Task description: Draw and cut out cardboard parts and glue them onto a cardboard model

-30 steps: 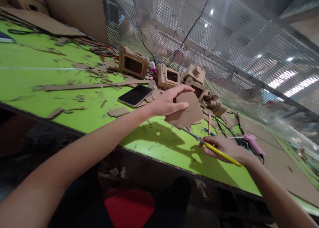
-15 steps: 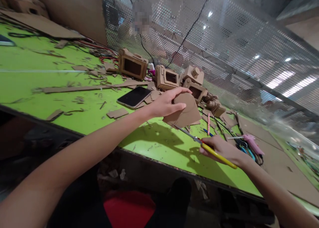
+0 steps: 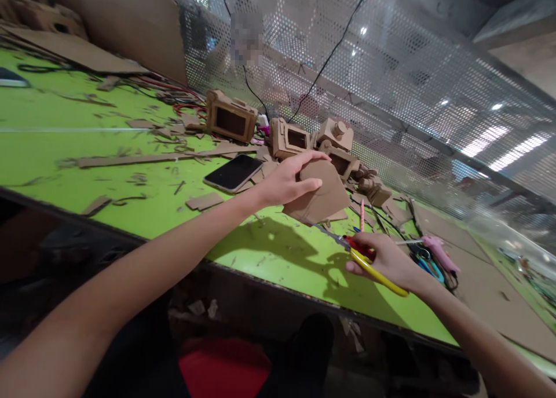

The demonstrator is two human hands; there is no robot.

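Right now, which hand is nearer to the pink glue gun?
Right. The right hand, holding the scissors, is a little left of the pink glue gun in the picture; the left hand, gripping the cardboard piece, is much farther left.

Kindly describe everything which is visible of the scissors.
The scissors have grey, metal-looking blades and handles of yellow and red, partly hidden by the right hand gripping them. Slanted above the green tabletop, they reach the lower edge of the cardboard piece in the left hand; whether the blades bite it is unclear.
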